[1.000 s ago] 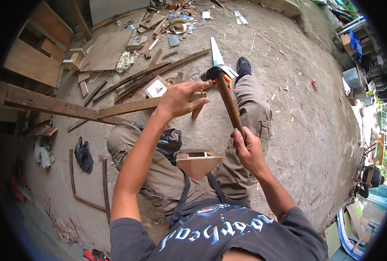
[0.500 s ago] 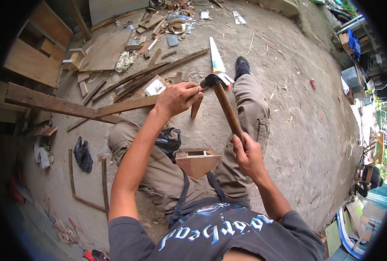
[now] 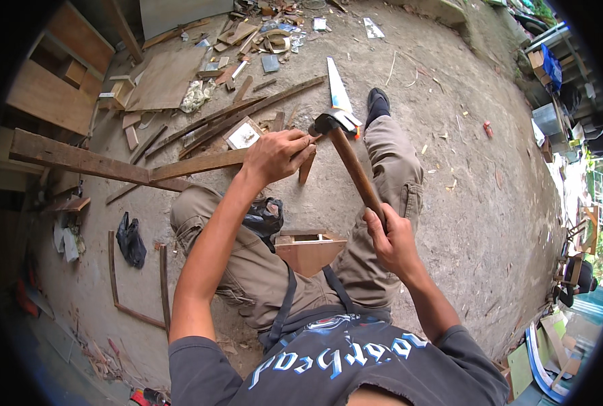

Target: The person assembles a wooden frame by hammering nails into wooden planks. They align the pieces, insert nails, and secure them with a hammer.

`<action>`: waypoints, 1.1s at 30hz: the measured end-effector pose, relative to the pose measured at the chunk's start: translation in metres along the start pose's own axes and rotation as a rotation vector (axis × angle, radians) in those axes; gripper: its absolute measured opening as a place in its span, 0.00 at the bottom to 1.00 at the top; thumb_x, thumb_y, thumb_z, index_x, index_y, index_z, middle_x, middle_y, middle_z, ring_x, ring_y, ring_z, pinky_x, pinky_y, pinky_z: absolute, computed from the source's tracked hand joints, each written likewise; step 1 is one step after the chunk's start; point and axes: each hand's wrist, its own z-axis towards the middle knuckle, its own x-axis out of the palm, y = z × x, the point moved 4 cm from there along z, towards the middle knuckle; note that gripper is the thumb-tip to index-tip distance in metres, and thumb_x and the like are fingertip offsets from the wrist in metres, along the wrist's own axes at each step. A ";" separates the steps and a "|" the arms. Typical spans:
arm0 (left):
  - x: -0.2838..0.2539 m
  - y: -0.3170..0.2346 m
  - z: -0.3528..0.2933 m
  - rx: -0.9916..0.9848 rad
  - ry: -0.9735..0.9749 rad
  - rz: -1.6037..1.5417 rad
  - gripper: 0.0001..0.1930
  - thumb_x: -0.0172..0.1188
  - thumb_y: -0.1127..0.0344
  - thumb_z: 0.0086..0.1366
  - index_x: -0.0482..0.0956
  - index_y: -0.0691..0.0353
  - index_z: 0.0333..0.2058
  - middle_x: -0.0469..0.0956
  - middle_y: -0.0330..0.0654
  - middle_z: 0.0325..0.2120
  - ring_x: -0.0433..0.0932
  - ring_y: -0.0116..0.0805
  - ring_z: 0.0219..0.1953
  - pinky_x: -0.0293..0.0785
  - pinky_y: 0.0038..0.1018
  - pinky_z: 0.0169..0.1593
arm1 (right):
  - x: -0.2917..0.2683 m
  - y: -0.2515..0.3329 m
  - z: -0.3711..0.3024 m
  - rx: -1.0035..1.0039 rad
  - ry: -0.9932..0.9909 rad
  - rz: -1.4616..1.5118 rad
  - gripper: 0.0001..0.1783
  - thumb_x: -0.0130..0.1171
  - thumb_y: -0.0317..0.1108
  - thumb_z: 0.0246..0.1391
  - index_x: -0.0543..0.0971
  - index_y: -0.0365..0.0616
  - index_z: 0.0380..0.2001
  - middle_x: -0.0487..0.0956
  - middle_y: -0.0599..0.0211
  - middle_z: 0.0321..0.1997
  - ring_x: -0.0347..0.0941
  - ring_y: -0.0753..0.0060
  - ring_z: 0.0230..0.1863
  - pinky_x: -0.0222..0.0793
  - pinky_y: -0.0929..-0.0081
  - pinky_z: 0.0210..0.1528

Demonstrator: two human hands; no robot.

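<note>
My right hand (image 3: 391, 237) is wrapped round the wooden handle of a claw hammer (image 3: 351, 162). Its dark head is beside the fingertips of my left hand (image 3: 280, 155). The left fingers are pinched together at the end of a wooden strip (image 3: 200, 164); whatever small thing they hold is too small to make out. That strip meets a longer, darker wooden bar (image 3: 78, 159) at an angle, near my left knee. A short wooden piece (image 3: 306, 168) slants down just below the left fingertips. Past the hammer head, a handsaw (image 3: 338, 84) lies on the ground.
Between my legs stands a wooden box (image 3: 310, 254), with a black plastic bag (image 3: 264, 215) beside it. Long boards (image 3: 247, 115) and a small white-faced frame (image 3: 244, 134) lie ahead. Scrap wood (image 3: 244, 34) litters the far ground. A U-shaped wooden frame (image 3: 139, 316) rests at left.
The hammer head has shifted slightly left, closer to my left fingertips. My right hand has moved a little with it; the left hand keeps its pinch at the strip's end.
</note>
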 end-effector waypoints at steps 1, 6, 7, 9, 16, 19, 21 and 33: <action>0.001 0.001 0.000 0.007 0.008 0.009 0.11 0.59 0.58 0.67 0.84 0.57 0.39 0.81 0.39 0.32 0.81 0.42 0.29 0.78 0.34 0.33 | -0.001 0.004 -0.001 0.000 0.012 -0.022 0.14 0.53 0.37 0.67 0.73 0.35 0.33 0.69 0.58 0.15 0.64 0.70 0.15 0.59 0.67 0.20; -0.001 -0.001 0.001 -0.016 0.086 0.069 0.11 0.59 0.58 0.67 0.84 0.58 0.35 0.81 0.40 0.30 0.81 0.41 0.28 0.78 0.33 0.33 | -0.015 0.032 -0.001 0.028 0.068 -0.121 0.11 0.53 0.35 0.66 0.73 0.35 0.36 0.71 0.56 0.16 0.71 0.64 0.17 0.63 0.66 0.23; -0.001 -0.003 0.000 0.016 0.017 0.044 0.11 0.59 0.58 0.67 0.84 0.58 0.34 0.80 0.40 0.30 0.81 0.41 0.28 0.78 0.33 0.33 | -0.017 0.038 -0.004 -0.021 0.051 -0.103 0.11 0.53 0.34 0.66 0.73 0.35 0.37 0.72 0.55 0.17 0.71 0.63 0.17 0.63 0.66 0.23; -0.001 -0.005 0.001 0.079 -0.120 -0.005 0.12 0.59 0.58 0.66 0.84 0.59 0.32 0.80 0.40 0.30 0.81 0.41 0.28 0.78 0.33 0.33 | -0.020 0.047 -0.009 -0.119 0.017 -0.068 0.10 0.53 0.33 0.66 0.73 0.35 0.38 0.73 0.54 0.19 0.73 0.61 0.18 0.64 0.65 0.23; 0.003 0.000 0.000 0.021 0.010 0.026 0.13 0.59 0.58 0.66 0.84 0.55 0.45 0.81 0.39 0.32 0.81 0.41 0.30 0.79 0.33 0.34 | -0.021 0.029 -0.001 -0.078 0.109 -0.225 0.10 0.53 0.33 0.66 0.73 0.35 0.39 0.74 0.52 0.20 0.75 0.55 0.20 0.66 0.63 0.25; 0.004 -0.004 -0.002 -0.025 0.021 0.008 0.11 0.60 0.60 0.65 0.85 0.54 0.42 0.82 0.39 0.35 0.82 0.42 0.31 0.79 0.34 0.35 | -0.030 0.044 -0.005 -0.038 0.070 -0.163 0.10 0.54 0.33 0.65 0.73 0.35 0.39 0.74 0.52 0.20 0.74 0.52 0.20 0.66 0.61 0.25; 0.002 -0.004 0.001 -0.039 -0.025 -0.015 0.10 0.61 0.60 0.65 0.85 0.55 0.41 0.82 0.38 0.35 0.82 0.42 0.31 0.79 0.33 0.35 | -0.029 0.045 -0.003 -0.081 0.024 -0.132 0.09 0.54 0.32 0.65 0.72 0.35 0.39 0.75 0.51 0.20 0.74 0.50 0.20 0.66 0.59 0.25; 0.002 -0.007 -0.001 -0.033 -0.017 -0.025 0.13 0.59 0.59 0.66 0.84 0.51 0.47 0.82 0.39 0.33 0.82 0.40 0.31 0.80 0.33 0.34 | -0.033 0.044 -0.004 -0.132 -0.024 -0.097 0.08 0.52 0.33 0.66 0.71 0.37 0.39 0.72 0.55 0.19 0.71 0.59 0.18 0.64 0.64 0.23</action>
